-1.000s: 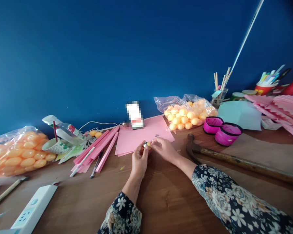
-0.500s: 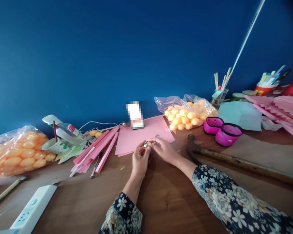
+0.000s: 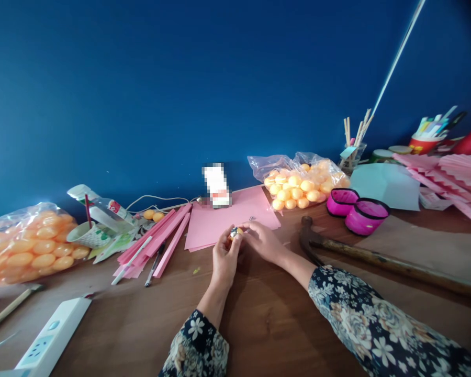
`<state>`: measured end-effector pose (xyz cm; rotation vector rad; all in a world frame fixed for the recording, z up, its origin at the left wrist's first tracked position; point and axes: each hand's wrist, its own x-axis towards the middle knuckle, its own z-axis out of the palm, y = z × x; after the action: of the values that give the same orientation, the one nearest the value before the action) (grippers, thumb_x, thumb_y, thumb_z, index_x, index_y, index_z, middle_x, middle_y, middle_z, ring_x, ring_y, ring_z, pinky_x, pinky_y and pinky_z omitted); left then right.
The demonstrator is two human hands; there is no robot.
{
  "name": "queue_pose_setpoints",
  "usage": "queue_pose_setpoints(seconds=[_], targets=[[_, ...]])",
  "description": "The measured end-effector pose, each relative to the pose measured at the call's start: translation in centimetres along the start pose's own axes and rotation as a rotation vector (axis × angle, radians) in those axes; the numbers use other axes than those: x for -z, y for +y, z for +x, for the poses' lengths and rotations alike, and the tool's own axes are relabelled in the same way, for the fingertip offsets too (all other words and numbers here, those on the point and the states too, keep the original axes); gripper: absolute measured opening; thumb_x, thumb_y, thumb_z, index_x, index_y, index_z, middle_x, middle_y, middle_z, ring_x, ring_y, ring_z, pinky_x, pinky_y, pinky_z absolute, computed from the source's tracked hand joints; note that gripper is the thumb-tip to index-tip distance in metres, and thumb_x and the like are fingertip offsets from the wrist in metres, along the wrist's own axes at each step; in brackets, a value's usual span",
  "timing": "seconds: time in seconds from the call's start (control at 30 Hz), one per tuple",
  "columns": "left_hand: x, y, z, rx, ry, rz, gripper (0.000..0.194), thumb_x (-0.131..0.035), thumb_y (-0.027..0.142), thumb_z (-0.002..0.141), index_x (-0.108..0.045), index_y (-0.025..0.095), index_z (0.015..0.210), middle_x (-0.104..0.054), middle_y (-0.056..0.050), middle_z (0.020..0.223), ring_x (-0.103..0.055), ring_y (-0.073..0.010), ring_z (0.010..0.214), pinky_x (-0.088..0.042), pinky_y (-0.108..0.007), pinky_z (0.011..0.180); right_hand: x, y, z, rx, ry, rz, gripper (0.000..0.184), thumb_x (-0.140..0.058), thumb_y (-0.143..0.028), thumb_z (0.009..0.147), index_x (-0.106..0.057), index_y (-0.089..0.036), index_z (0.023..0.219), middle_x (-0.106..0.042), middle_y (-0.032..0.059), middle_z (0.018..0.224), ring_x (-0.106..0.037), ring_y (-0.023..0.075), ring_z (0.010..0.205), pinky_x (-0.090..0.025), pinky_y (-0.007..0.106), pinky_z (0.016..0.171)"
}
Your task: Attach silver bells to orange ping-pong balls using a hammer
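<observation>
We see the left hand point(image 3: 224, 259) with thumb and fingers pinched round a small yellow-and-silver piece point(image 3: 235, 233), likely to steady it; right hand point(image 3: 264, 242) has fingers bent in close at its 3 o'clock, can't tell if gripping. Pink sheets point(image 3: 215, 221) at 12, hammer point(image 3: 353, 250) further out at 3, pink strips point(image 3: 159, 229) at 9, probably leaving both hands room.

Place: craft workspace, by appearance
Paper: pink sheets point(image 3: 220, 222), pink strips point(image 3: 173, 244) are lying on table point(image 3: 267, 324)
Tools: hammer point(image 3: 361, 254) is lying at right; markers point(image 3: 435, 125) are standing in red tub point(image 3: 424, 144)
</observation>
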<state>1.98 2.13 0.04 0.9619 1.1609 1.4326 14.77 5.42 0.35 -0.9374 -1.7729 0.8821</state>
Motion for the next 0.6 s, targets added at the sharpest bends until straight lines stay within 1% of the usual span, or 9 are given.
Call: queue_pose_setpoints(seconds=[0.13,0.3,0.4,0.53,0.6], targets=[[0.09,-0.31,0.16,-0.005,0.01,0.01,0.048,-0.062,0.038,0.073,-0.054,0.017,0.115,-0.065,-0.009,0.104,-0.063,-0.021,0.092,-0.05,-0.037,0.083,-0.07,-0.12,0.04,0.019,-0.005,-0.03,0.027,-0.051,-0.034,0.083,-0.059,-0.018,0.103,-0.063,0.0087,0.101,-0.06,0.0193,0.092,-0.047,0.032,0.081],[0.36,-0.61,0.24,0.007,-0.002,-0.011,0.046,-0.059,0.042,0.074,-0.057,0.016,0.111,-0.062,-0.012,0.112,-0.06,-0.024,0.099,-0.05,-0.037,0.082,-0.05,-0.19,0.02,0.009,-0.023,-0.032,0.027,-0.05,-0.037,0.083,-0.06,-0.018,0.1,-0.064,0.0073,0.097,-0.06,0.0177,0.088,-0.047,0.03,0.079],[0.41,-0.59,0.23,0.011,0.004,0.0,0.046,-0.058,0.044,0.075,-0.057,0.017,0.112,-0.062,-0.012,0.113,-0.06,-0.0236,0.098,-0.051,-0.034,0.079,0.01,-0.29,0.0,0.001,-0.04,-0.015,0.029,-0.052,-0.038,0.081,-0.059,-0.018,0.101,-0.063,0.007,0.097,-0.06,0.0172,0.086,-0.047,0.029,0.077],[0.44,-0.51,0.21,0.027,-0.002,0.005,0.047,-0.056,0.044,0.076,-0.055,0.018,0.115,-0.064,-0.01,0.107,-0.062,-0.0214,0.091,-0.051,-0.03,0.074,0.11,-0.53,-0.12,-0.004,-0.062,0.0,0.031,-0.057,-0.04,0.078,-0.058,-0.018,0.1,-0.062,0.006,0.096,-0.06,0.0174,0.085,-0.047,0.029,0.076],[0.44,-0.46,0.18,0.03,-0.014,-0.006,0.047,-0.056,0.044,0.076,-0.054,0.018,0.116,-0.065,-0.01,0.106,-0.062,-0.0208,0.091,-0.051,-0.028,0.073,0.11,-0.58,-0.19,-0.014,-0.065,0.003,0.033,-0.058,-0.04,0.077,-0.057,-0.018,0.1,-0.062,0.006,0.096,-0.059,0.0173,0.084,-0.048,0.029,0.075]])
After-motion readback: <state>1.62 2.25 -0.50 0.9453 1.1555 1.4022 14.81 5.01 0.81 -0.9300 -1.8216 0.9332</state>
